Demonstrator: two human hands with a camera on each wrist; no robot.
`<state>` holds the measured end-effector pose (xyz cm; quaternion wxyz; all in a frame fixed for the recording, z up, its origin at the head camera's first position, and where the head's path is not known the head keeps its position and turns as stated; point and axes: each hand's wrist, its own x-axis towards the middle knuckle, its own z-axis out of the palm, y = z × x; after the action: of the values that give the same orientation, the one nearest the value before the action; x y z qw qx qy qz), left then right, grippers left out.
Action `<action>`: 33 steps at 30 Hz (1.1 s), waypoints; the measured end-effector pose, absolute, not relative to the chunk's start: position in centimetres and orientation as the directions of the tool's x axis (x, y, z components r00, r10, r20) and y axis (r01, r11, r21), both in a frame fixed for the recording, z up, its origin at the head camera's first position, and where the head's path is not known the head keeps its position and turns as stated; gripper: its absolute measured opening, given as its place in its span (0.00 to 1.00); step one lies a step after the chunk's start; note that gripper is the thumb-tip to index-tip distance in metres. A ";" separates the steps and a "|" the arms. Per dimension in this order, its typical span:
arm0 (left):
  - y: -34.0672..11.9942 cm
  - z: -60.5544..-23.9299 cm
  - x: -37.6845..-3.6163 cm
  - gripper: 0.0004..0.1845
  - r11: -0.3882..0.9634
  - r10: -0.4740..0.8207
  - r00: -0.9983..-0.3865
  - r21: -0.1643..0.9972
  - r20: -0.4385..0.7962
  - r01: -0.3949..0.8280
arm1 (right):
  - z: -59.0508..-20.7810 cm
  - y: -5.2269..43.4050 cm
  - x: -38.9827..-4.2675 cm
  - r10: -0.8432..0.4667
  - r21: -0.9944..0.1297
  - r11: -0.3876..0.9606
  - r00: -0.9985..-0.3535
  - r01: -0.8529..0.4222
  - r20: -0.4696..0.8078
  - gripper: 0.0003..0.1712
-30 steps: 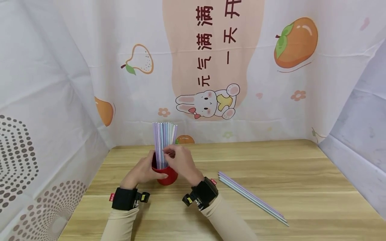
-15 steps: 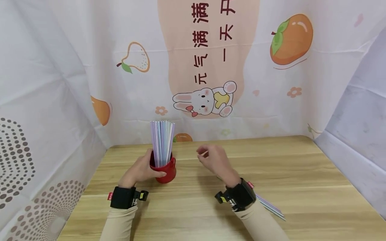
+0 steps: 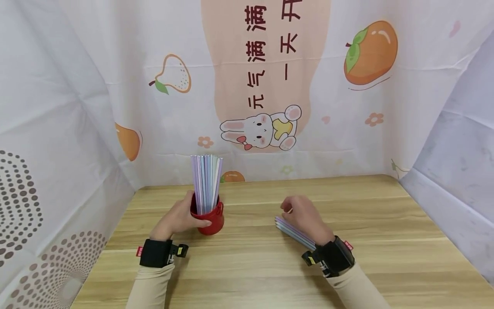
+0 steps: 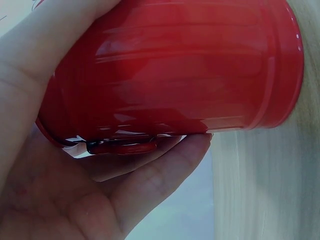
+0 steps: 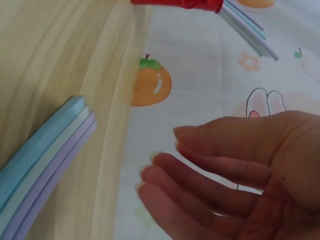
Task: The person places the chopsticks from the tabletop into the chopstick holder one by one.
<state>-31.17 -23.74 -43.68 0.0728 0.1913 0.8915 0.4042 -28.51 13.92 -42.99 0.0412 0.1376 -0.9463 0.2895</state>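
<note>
A small red bucket (image 3: 210,219) stands on the wooden table (image 3: 270,266) with several pastel sticks (image 3: 206,182) upright in it. My left hand (image 3: 181,219) grips the bucket, fingers wrapped round its red wall (image 4: 175,70). My right hand (image 3: 301,214) hovers just above the far end of a few pastel sticks (image 3: 293,231) lying flat on the table. Its fingers (image 5: 200,165) are loosely stretched and hold nothing, with the flat sticks (image 5: 45,150) beside them.
A printed cloth backdrop (image 3: 270,86) with fruit and a rabbit closes the back and both sides. The table runs on to the right of the flat sticks, and the cloth wall (image 3: 455,171) stands at its right edge.
My right hand left the sticks in the bucket and moved right and down to the flat sticks on the table. The left hand stayed on the bucket.
</note>
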 end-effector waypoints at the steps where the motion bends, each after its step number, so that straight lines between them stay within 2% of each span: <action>1: -23.7 -43.7 -31.2 0.55 0.600 0.400 -0.916 0.749 0.024 0.281 | -43.1 14.1 -28.5 -0.241 -0.531 0.798 -0.959 -0.284 0.151 0.07; 8: -23.8 -43.8 -31.2 0.55 0.588 0.411 -0.911 0.753 0.037 0.295 | -43.8 15.4 -28.1 -0.284 -0.443 0.849 -0.956 -0.287 0.074 0.04; 13: -23.8 -43.8 -31.2 0.55 0.598 0.407 -0.913 0.744 0.037 0.297 | -44.7 16.5 -28.1 -0.308 -0.401 0.863 -0.949 -0.307 0.063 0.03; 18: -23.7 -43.7 -31.2 0.55 0.600 0.400 -0.916 0.748 0.029 0.286 | -45.0 17.1 -27.9 -0.336 -0.402 0.852 -0.939 -0.337 0.075 0.08; 23: -23.8 -43.9 -31.3 0.55 0.590 0.407 -0.913 0.753 0.033 0.290 | -45.2 17.1 -27.9 -0.337 -0.424 0.850 -0.941 -0.313 0.020 0.14; 28: -23.8 -43.9 -31.3 0.56 0.578 0.415 -0.909 0.760 0.039 0.297 | -45.3 17.0 -28.0 -0.291 -0.420 0.872 -0.956 -0.250 -0.035 0.15; 33: -23.7 -43.8 -31.2 0.55 0.583 0.413 -0.910 0.756 0.038 0.296 | -45.4 17.1 -28.1 -0.267 -0.414 0.881 -0.963 -0.228 -0.036 0.14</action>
<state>-31.25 -23.75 -43.84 0.0712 0.1999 0.8869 0.4103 -28.06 17.06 -45.42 -0.0460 0.1278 -0.9688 0.2074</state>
